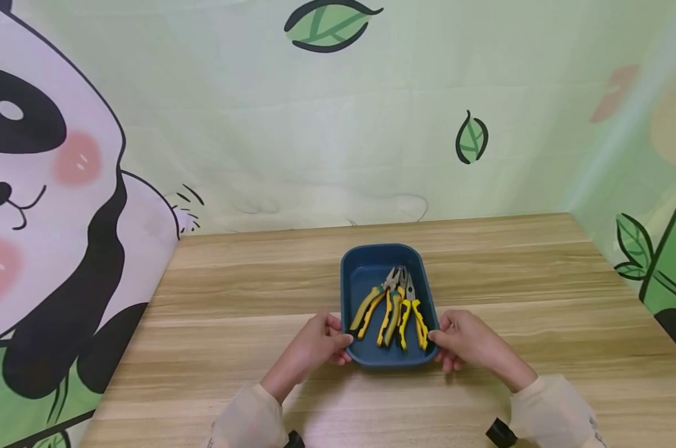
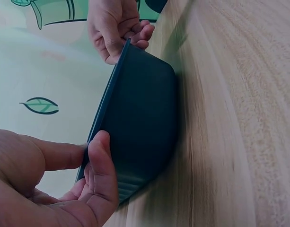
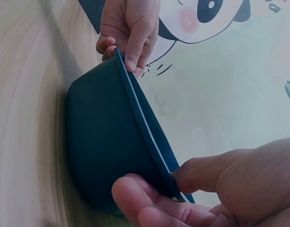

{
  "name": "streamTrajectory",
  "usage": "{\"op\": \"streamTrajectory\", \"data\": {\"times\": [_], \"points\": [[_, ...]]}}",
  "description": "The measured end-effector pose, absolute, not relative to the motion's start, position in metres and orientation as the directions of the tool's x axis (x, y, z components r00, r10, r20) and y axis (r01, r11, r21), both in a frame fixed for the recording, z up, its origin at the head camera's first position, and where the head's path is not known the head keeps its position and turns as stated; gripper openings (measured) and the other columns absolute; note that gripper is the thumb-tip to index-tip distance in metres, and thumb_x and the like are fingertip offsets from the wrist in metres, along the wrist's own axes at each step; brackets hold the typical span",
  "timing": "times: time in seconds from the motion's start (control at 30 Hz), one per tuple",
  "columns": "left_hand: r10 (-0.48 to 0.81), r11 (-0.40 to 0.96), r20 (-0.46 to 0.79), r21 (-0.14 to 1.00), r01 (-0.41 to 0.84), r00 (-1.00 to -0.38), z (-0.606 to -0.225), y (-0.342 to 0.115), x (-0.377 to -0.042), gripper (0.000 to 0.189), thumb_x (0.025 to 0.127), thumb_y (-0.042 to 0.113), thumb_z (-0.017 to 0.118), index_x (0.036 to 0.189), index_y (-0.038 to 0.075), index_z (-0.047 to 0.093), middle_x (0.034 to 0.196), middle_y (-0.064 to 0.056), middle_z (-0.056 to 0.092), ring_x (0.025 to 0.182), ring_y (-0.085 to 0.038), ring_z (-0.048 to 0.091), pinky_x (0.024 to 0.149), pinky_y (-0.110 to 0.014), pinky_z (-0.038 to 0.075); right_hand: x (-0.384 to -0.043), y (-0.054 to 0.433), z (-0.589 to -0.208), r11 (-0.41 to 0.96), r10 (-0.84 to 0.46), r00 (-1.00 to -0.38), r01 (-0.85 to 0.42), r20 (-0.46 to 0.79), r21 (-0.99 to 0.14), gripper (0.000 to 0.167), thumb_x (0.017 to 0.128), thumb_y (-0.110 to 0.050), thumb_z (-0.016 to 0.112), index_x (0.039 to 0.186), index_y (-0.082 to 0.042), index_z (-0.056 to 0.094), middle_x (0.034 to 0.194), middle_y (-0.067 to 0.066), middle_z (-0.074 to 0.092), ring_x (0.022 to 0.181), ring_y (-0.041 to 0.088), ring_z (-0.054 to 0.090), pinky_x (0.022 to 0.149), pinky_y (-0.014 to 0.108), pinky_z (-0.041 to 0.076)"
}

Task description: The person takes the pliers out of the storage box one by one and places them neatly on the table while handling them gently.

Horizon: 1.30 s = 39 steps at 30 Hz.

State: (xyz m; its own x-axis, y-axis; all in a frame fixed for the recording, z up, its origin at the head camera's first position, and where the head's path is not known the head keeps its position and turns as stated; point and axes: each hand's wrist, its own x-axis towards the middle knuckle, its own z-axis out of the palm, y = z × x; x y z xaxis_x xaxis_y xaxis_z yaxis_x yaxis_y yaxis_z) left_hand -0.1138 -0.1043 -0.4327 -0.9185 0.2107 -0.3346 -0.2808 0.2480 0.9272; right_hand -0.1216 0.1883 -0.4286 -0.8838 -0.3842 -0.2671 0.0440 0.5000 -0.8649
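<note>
A dark blue rectangular tray point(image 1: 390, 357) with rounded corners stands on the wooden table. My left hand point(image 1: 317, 342) pinches its left rim near the front corner, thumb over the edge and fingers against the outer wall. On the opposite side my right hand point(image 1: 465, 341) pinches the right rim the same way. Inside lie several pliers with yellow and dark handles: one pair on the left point(image 1: 367, 310), one in the middle point(image 1: 392, 314) and long-nose pliers point(image 1: 412, 311) on the right. Their metal noses point to the back. Both wrist views show the tray's outer wall point(image 2: 140, 109) close over the wood.
The wooden table point(image 1: 248, 274) extends to both sides of the tray. Behind it hangs a pale green cloth backdrop point(image 1: 231, 112) printed with leaves and a large panda point(image 1: 52, 205). Beige sleeves point(image 1: 248, 418) cover my forearms, with small black pieces near the cuffs.
</note>
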Motion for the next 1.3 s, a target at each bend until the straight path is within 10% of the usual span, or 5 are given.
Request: {"op": "streamTrajectory", "data": {"times": [1.3], "points": [[0.288,0.294,-0.349,0.919,-0.264,-0.892,-0.428,-0.109,-0.091,0.023,0.095,-0.007,0.066,0.102,-0.004,0.045,0.077,-0.015,0.066,0.058,-0.013,0.064,0.055,-0.025,0.058,-0.108,0.195,-0.419,0.544,-0.456,-0.817,0.058,-0.354,-0.837,0.023,0.099,-0.011,0.068,0.083,-0.004,0.052,0.067,0.01,0.069,0.049,0.018,0.066,0.042,0.021,0.044]]}}
